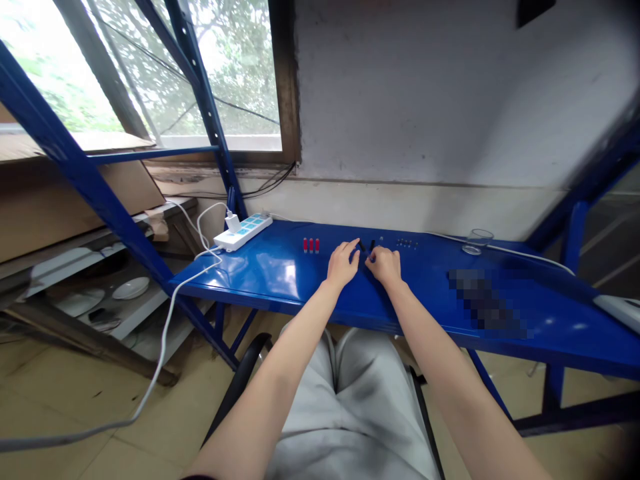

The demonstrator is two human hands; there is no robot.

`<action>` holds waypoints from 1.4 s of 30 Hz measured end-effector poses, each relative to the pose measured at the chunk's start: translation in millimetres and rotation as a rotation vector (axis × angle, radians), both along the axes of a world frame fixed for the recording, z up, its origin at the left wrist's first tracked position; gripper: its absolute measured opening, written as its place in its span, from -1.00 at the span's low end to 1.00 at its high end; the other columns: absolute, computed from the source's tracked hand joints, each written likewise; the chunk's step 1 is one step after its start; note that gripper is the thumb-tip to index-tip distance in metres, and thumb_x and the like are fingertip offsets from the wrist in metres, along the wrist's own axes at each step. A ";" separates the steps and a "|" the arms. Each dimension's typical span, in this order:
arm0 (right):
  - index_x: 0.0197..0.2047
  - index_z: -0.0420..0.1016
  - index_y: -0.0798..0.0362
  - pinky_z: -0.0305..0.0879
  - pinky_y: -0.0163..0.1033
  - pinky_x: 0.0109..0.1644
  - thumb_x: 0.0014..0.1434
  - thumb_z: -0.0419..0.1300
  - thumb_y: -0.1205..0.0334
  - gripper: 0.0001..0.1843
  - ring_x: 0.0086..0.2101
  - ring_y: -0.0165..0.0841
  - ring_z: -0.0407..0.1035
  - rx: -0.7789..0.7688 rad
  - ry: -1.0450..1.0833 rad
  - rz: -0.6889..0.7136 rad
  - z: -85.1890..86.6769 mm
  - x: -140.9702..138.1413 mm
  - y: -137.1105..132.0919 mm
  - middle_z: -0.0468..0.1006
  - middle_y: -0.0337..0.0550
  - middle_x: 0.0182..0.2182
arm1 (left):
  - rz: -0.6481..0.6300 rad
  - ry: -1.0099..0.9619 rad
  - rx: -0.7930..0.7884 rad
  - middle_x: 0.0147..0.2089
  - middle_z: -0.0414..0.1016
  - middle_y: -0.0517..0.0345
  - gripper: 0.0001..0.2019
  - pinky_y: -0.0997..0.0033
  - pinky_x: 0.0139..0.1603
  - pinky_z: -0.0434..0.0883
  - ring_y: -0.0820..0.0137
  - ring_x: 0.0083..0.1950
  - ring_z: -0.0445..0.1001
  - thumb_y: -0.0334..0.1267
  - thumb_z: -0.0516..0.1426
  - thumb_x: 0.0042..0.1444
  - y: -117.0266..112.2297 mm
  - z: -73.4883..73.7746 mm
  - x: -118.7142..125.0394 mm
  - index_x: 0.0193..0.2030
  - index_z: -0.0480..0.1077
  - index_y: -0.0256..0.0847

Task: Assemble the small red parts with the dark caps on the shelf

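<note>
My left hand is over the blue table, its thumb and index fingertip at a small black cylinder that they appear to pinch. Close beside it, my right hand has its fingers curled together near the cylinder's lower end; what they grip is too small to make out. A second black cylinder stands just beyond the right fingers. Left of my hands, three red cylinders stand in a row. Several tiny metallic pieces lie to the right, with a small pale piece nearer my hands.
A white power strip with a plugged-in charger lies at the table's left end, its cable hanging down. A clear glass and a blurred dark object are on the right. Blue metal posts frame the blue table.
</note>
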State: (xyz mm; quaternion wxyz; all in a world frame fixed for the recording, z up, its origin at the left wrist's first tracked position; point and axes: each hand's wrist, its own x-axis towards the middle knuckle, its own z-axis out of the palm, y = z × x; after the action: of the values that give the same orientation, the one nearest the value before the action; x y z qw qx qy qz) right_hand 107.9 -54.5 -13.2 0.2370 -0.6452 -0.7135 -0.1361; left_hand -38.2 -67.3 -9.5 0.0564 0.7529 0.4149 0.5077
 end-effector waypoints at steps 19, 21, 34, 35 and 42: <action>-0.36 0.41 0.09 -0.11 -0.24 -0.28 0.09 0.02 0.27 -0.84 -0.32 -0.29 0.26 0.064 0.060 0.090 -1.6 2.0 1.3 0.46 -0.10 -0.43 | -0.008 0.076 -0.110 -0.20 0.50 0.07 -0.76 0.38 -0.06 0.35 0.38 -0.16 0.41 -0.27 0.01 0.15 1.5 -1.5 1.4 -0.09 0.41 -0.18; -0.33 0.42 0.10 -0.11 -0.23 -0.27 0.10 0.01 0.29 -0.83 -0.31 -0.29 0.26 0.067 0.023 0.111 -0.4 1.3 0.4 0.46 -0.09 -0.42 | 0.002 0.054 -0.123 -0.29 0.50 0.10 -0.81 0.40 -0.12 0.36 0.39 -0.22 0.41 -0.26 0.05 0.13 1.1 -0.3 1.2 -0.15 0.42 -0.19; -0.38 0.43 0.13 -0.12 -0.19 -0.22 0.13 0.01 0.26 -0.80 -0.34 -0.30 0.26 0.087 -0.130 0.161 4.7 -0.7 -3.6 0.47 -0.04 -0.42 | -0.004 0.021 -0.156 -0.37 0.48 0.17 -0.82 0.48 -0.24 0.34 0.45 -0.33 0.41 -0.27 0.07 0.11 4.2 -3.1 2.4 -0.16 0.40 -0.18; -0.39 0.43 0.13 -0.12 -0.19 -0.23 0.13 0.02 0.26 -0.80 -0.34 -0.30 0.26 0.087 -0.132 0.163 4.8 -0.8 -3.6 0.47 -0.04 -0.42 | -0.003 0.023 -0.163 -0.37 0.49 0.17 -0.82 0.48 -0.24 0.34 0.45 -0.33 0.41 -0.27 0.07 0.11 4.1 -3.0 2.5 -0.15 0.40 -0.17; -0.42 0.42 0.12 -0.13 -0.20 -0.24 0.12 0.02 0.26 -0.80 -0.35 -0.30 0.26 0.071 -0.134 0.169 3.9 -0.1 -2.4 0.46 -0.06 -0.44 | 0.038 0.045 -0.208 -0.39 0.48 0.17 -0.82 0.46 -0.28 0.34 0.43 -0.37 0.43 -0.28 0.07 0.10 4.2 -4.2 2.5 -0.15 0.40 -0.16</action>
State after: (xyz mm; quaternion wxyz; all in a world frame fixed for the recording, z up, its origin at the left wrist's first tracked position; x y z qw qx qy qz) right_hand 107.8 -56.9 -9.3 0.2219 -0.5634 -0.7744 -0.1835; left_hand -35.7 -63.1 -13.8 0.1157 0.7462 0.4806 0.4459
